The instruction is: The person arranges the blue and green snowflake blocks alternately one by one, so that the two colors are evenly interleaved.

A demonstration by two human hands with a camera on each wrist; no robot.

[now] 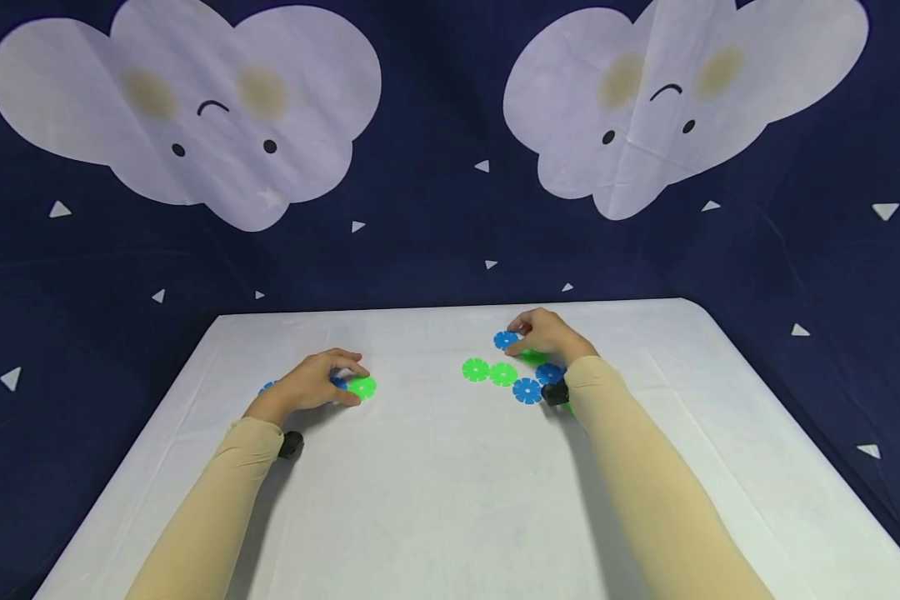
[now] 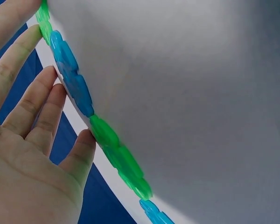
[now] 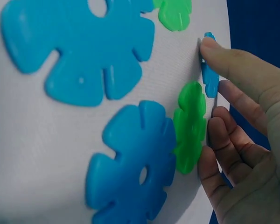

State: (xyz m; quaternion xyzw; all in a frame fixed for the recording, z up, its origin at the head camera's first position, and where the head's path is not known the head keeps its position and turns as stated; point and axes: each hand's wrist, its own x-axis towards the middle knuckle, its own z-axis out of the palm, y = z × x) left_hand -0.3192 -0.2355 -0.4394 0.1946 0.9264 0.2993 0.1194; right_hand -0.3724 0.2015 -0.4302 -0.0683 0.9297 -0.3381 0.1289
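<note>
My left hand (image 1: 311, 385) is at the left of the table, thumb and forefinger holding the opposite edges of a green notched plastic disc (image 1: 363, 387). A blue disc (image 2: 71, 72), another green disc (image 2: 120, 156) and a further blue one (image 2: 154, 212) run in a row beside this hand's other fingers. Farther right, my right hand (image 1: 546, 333) pinches a blue notched disc (image 1: 505, 340) between thumb and forefinger, near the table's far edge. Its other fingers curl beside a green disc (image 3: 190, 127), which the hand partly covers in the head view.
Two green discs (image 1: 476, 370) (image 1: 503, 374) lie left of the right wrist. Close to that wrist are two blue discs (image 1: 527, 391) (image 1: 549, 373) and a partly hidden green one. The white-covered table (image 1: 435, 483) ends at a dark blue cloth backdrop (image 1: 435, 267) with clouds.
</note>
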